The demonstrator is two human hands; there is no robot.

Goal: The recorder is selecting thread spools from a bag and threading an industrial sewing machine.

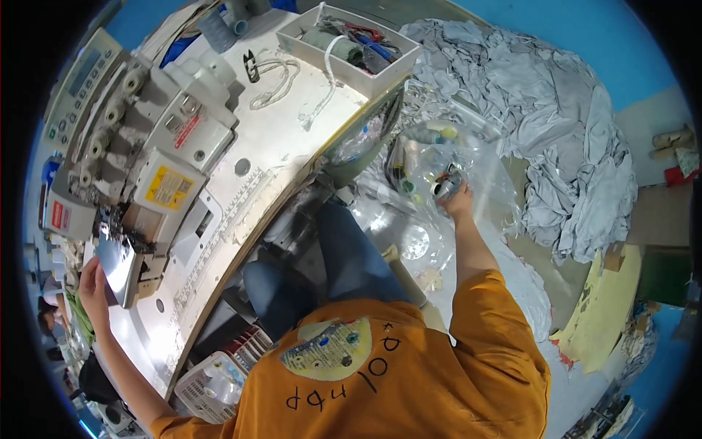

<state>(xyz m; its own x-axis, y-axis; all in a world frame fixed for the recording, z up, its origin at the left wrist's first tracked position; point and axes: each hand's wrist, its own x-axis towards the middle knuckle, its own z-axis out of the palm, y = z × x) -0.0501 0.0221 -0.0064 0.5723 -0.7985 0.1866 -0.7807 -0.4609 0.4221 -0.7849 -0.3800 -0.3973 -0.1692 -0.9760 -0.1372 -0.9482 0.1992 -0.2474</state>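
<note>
On the left, my left hand [93, 287] reaches to a white overlock sewing machine [157, 161], its fingers closed at the edge of a shiny metal cover plate [117, 267]. My right hand [459, 203] is at a clear plastic bag [488, 172] to the right of the table. Its fingers are closed round a small grey, shiny, rounded thing [444, 186] whose kind I cannot make out. Spools of thread [424, 135] and other small items lie in and around the bag, partly hidden by the plastic.
A white tray [376, 91] of tools stands on the far end of the sewing table [274, 135]. Near it lie black thread snips [251, 67] and a white cord [281, 84]. Heaped grey fabric [526, 88] fills the far right. A white plastic basket [201, 391] sits below the table.
</note>
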